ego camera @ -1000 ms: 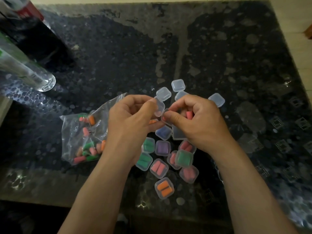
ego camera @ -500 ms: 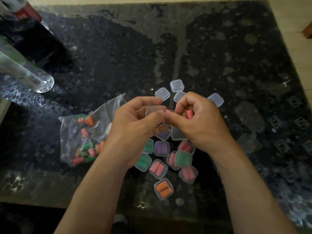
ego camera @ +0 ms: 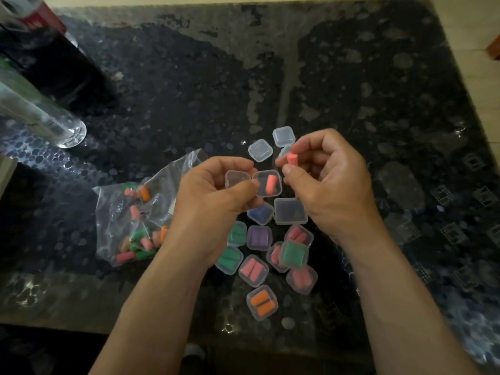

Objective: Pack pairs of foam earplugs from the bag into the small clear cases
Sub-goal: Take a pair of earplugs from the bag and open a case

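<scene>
My left hand [ego camera: 213,196] pinches a small clear case [ego camera: 260,191] that lies open, lid to the left, above the table. One pink earplug [ego camera: 270,184] lies inside it. My right hand [ego camera: 332,180] pinches a second pink earplug [ego camera: 291,160] just to the upper right of the case. The clear bag [ego camera: 140,220] of mixed pink, orange and green earplugs lies to the left of my left wrist. Several closed, filled cases [ego camera: 262,301] sit below my hands, in green, purple, pink and orange.
Several empty clear cases [ego camera: 260,150] lie beyond my hands, and one larger clear case [ego camera: 290,211] under my right hand. A clear bottle [ego camera: 40,115] and a dark bottle with a red label [ego camera: 51,50] stand at the far left on the dark glass table [ego camera: 378,104].
My hands have drawn apart. The case now lies open in my left hand with one pink earplug in it, and my right hand has lifted away with the other plug.
</scene>
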### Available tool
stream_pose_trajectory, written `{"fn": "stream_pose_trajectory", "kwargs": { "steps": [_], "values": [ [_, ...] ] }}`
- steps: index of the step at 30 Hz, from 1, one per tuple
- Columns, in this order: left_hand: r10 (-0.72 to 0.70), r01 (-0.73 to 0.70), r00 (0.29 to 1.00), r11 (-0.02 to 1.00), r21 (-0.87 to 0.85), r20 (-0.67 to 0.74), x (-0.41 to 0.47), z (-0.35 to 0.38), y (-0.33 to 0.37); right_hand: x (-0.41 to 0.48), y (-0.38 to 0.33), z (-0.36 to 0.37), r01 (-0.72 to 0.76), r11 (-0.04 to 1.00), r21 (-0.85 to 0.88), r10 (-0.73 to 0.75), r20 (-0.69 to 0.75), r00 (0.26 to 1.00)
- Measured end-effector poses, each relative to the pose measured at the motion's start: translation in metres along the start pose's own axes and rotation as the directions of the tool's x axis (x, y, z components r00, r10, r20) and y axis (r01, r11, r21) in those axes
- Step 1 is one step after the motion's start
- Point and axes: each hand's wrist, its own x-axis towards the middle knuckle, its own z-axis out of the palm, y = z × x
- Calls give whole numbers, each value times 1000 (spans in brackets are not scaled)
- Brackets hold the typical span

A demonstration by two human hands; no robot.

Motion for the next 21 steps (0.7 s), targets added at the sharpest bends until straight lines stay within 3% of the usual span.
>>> {"fn": "stream_pose_trajectory", "kwargs": {
  "steps": [9, 15, 21],
  "values": [
    [-156, 151, 988, 948, -279, 5, 2, 2, 2, 0, -2, 0, 86, 996, -14, -86, 13, 996],
    [-94, 88, 995, 981, -172, -25, 1, 4, 2, -2, -4, 2, 161, 986, -46, -157, 90, 984],
    [-51, 46, 998, 990, -133, -28, 0, 4, 2, -3, -8, 5, 70, 997, -29, -65, 141, 988]
  ]
}}
